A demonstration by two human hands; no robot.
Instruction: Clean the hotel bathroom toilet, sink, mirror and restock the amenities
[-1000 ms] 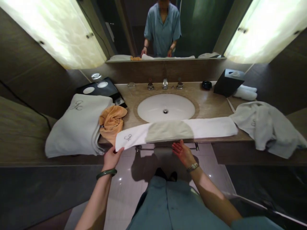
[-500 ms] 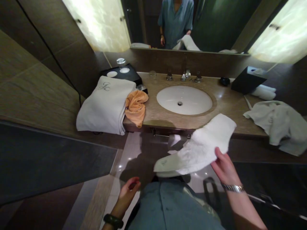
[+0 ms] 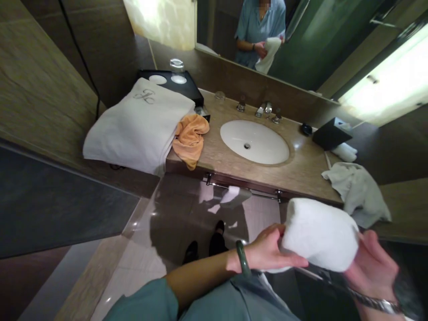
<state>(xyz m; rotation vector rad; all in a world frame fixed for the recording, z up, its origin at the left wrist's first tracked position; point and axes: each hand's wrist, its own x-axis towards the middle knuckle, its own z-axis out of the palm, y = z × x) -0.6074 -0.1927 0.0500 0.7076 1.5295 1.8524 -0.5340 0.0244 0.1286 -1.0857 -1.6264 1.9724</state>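
A folded white towel (image 3: 321,232) is held up between my two hands, in front of the counter's right part. My left hand (image 3: 272,252) grips its left end, thumb and fingers around the edge. At the right end my right hand (image 3: 372,263) holds it, partly hidden behind the cloth. Part of the towel hangs below my left hand. Beyond it, a crumpled white towel (image 3: 359,194) droops over the counter's front edge.
The stone counter (image 3: 207,154) has an oval sink (image 3: 256,141) with a faucet (image 3: 264,109). On the left lie a large folded towel (image 3: 133,125), an orange cloth (image 3: 190,138) and a black tray (image 3: 192,89). A tissue box (image 3: 331,133) stands right. Below runs a towel bar (image 3: 257,194).
The white towel has moved right and is now bunched into a compact fold. My left hand has come across from the lower left and taken hold of it. The view has turned.
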